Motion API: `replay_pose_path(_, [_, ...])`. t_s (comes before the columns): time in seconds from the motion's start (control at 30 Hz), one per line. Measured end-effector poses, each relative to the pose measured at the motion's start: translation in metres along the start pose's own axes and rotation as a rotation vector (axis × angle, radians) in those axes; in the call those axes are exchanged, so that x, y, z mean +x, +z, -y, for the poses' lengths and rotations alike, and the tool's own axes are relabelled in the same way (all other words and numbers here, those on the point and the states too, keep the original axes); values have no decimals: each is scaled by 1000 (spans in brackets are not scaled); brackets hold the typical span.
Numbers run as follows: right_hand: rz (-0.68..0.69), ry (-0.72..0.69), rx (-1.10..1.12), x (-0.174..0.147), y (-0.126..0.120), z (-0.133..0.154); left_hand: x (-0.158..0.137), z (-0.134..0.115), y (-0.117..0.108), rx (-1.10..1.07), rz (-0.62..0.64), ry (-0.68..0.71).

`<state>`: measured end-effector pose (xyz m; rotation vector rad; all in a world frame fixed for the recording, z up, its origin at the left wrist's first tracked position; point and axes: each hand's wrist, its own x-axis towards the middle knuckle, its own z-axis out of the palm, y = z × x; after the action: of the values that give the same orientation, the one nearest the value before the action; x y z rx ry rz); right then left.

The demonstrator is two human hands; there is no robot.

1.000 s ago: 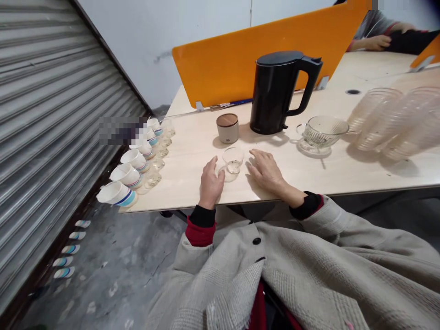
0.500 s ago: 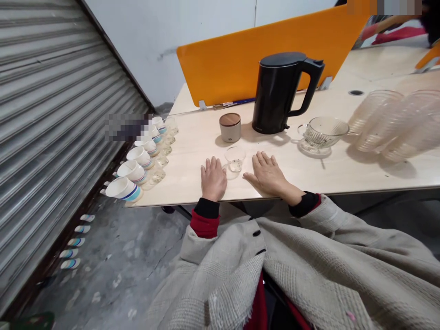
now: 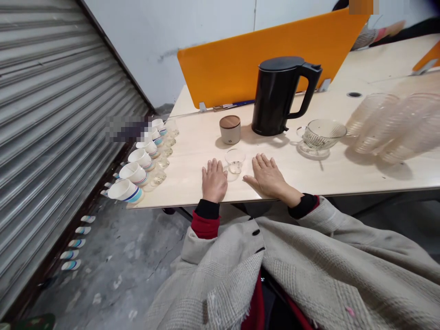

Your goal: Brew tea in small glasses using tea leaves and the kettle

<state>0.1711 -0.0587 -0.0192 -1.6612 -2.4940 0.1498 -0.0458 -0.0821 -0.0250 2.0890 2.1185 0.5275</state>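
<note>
My left hand (image 3: 214,180) lies flat, palm down, on the pale wooden table (image 3: 185,183) near its front edge. My right hand (image 3: 268,176) rests flat there too, thumb apart from the fingers. Between them stands a small clear cup (image 3: 235,161) with dark specks in its bottom; neither hand grips it, and the left is nearest to it. Behind the cup is a pale canister (image 3: 230,133) with a wooden lid. A black electric kettle (image 3: 275,98) stands further back, its handle to the right. Right of my right hand sits a ribbed glass dripper (image 3: 319,134).
Paper cups (image 3: 133,173) and clear cups (image 3: 158,175) line the table's left end. Stacked clear plastic cups (image 3: 388,123) lie at the right. An orange divider (image 3: 220,73) stands behind the kettle, with pens (image 3: 237,105) at its foot. Another person's hand (image 3: 395,28) shows at upper right.
My hands and the things on the table stay in place; the view has shifted slightly. At upper right, the other person's arm has moved.
</note>
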Motion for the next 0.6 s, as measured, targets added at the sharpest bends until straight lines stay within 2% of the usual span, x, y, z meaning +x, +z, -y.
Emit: replay_pose_path(0.6, [49, 19, -13, -1, -10, 5, -2, -9, -12, 74, 87, -5])
